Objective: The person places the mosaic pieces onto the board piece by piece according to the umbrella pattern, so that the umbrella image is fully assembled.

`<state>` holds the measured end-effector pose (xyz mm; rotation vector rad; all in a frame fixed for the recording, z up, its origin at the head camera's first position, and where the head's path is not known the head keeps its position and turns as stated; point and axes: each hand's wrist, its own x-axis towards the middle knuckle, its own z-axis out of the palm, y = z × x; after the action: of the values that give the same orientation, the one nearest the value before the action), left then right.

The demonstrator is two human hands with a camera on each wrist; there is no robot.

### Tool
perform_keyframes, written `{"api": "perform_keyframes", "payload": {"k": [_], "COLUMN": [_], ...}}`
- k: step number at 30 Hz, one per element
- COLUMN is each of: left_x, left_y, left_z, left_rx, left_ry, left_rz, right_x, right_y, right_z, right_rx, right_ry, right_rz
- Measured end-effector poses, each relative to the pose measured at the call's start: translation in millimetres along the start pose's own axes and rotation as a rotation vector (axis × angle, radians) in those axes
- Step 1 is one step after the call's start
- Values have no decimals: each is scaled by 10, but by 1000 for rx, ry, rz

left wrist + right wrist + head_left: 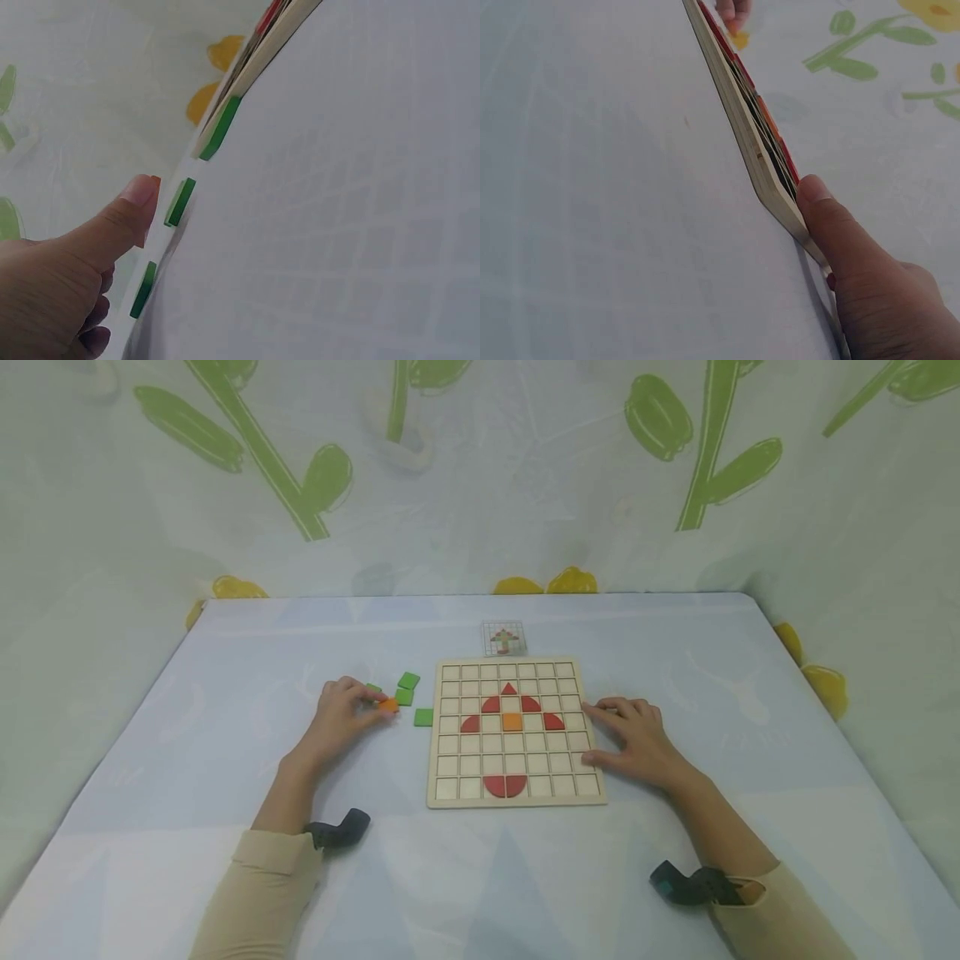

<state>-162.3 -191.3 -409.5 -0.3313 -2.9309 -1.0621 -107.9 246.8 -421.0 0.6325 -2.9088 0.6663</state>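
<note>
My left hand (341, 714) pinches an orange square tile (388, 704) between thumb and fingers, left of the board. In the left wrist view only a sliver of that tile shows beyond the thumb. Several green square tiles (408, 681) lie about it; one is partly hidden behind the fingers. The wooden grid board (491, 743) holds a red triangle (508, 689), several rounded red pieces (495, 786) and one orange square (512, 722). Spread along the board's right edge, my right hand (633, 739) touches it with thumb and fingertips.
A small clear-looking pattern card (503, 638) with a gridded picture lies just beyond the board. Black wrist cameras (341, 829) sit at both cuffs. The pale tabletop (750, 677) ends at a hanging cloth (525, 485) printed with green leaves.
</note>
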Motion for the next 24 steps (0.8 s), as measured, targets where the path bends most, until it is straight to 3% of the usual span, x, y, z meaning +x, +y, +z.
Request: {"api": "perform_keyframes", "payload": {"k": [24], "left_x": [2], "left_y": [229], "left_z": [145], "left_rx": [16], "left_ry": [-60], "left_rz": [51], "right_x": [-5], "right_y": [12], "right_z": [-1], "right_rx": [-8], "right_ry": [11], "right_rz": [-7]}}
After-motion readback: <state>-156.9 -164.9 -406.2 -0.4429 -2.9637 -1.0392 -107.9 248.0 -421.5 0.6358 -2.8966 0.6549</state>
